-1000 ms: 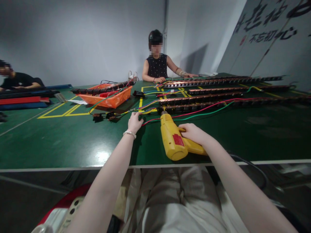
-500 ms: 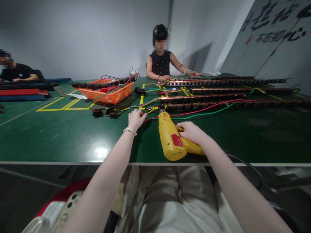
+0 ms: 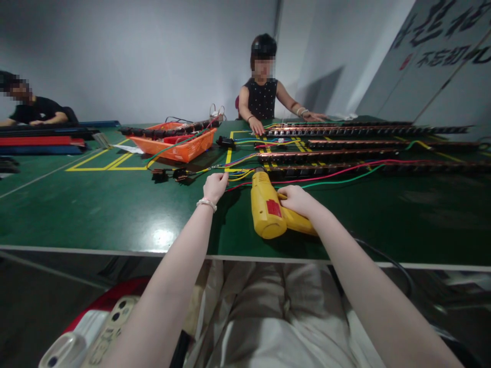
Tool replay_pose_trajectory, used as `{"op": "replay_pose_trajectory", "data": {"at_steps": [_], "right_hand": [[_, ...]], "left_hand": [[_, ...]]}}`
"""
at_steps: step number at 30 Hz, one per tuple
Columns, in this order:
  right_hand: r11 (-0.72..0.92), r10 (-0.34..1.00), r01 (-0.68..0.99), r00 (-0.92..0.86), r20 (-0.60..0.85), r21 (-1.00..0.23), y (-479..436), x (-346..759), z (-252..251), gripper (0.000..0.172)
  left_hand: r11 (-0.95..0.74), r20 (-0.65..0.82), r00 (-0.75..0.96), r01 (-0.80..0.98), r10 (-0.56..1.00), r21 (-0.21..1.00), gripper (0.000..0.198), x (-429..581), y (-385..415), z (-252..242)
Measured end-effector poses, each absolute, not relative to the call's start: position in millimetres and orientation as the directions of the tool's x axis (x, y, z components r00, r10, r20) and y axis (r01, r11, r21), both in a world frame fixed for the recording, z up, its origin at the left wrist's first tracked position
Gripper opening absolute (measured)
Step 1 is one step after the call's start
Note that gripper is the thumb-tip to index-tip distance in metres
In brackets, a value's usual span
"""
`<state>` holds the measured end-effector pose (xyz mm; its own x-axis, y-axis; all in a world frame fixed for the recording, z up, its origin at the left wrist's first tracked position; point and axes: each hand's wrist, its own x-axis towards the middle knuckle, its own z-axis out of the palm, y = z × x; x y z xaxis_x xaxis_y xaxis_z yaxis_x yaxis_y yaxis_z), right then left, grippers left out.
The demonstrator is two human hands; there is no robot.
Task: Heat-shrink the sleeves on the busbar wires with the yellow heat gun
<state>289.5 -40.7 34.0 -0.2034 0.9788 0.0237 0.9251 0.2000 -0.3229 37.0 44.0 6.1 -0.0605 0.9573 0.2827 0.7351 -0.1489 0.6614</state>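
My right hand (image 3: 298,201) is wrapped round the handle of a yellow heat gun (image 3: 264,212) with a red label. Its metal nozzle points away from me, at the near end of a long black strip with copper edges (image 3: 326,166). My left hand (image 3: 215,187) is closed in a pinch on thin wires (image 3: 240,178), left of the nozzle; the fingertips are partly hidden. Black connectors (image 3: 160,175) lie to the left of this hand, on the wires' other end. A red wire (image 3: 318,178) and a green wire (image 3: 337,182) run along the strip.
An orange basket (image 3: 180,148) holding strips and wires stands at back left. More strips (image 3: 353,144) lie on the green table (image 3: 95,204). A co-worker (image 3: 261,97) sits opposite with hands at the far strips; another person (image 3: 42,110) sits far left. A black cord (image 3: 387,260) trails at right.
The view has shifted a little. The heat gun has moved slightly away from me and turned. My left hand keeps its pinch at the wires. The co-worker's hand has reached lower over the far strips.
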Motion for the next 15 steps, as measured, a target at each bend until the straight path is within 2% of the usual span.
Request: {"op": "replay_pose_trajectory", "data": {"at_steps": [6,15], "right_hand": [[0.229,0.971,0.904,-0.237,0.023,-0.362,-39,289,31,0.029],[0.218,0.972,0.901,-0.233,0.004,-0.375,-48,266,32,0.022]], "left_hand": [[-0.061,0.257,-0.17,0.715,0.951,0.697,0.044,29,51,5],[-0.005,0.236,-0.239,0.692,0.942,0.722,0.05,25,56,3]]}}
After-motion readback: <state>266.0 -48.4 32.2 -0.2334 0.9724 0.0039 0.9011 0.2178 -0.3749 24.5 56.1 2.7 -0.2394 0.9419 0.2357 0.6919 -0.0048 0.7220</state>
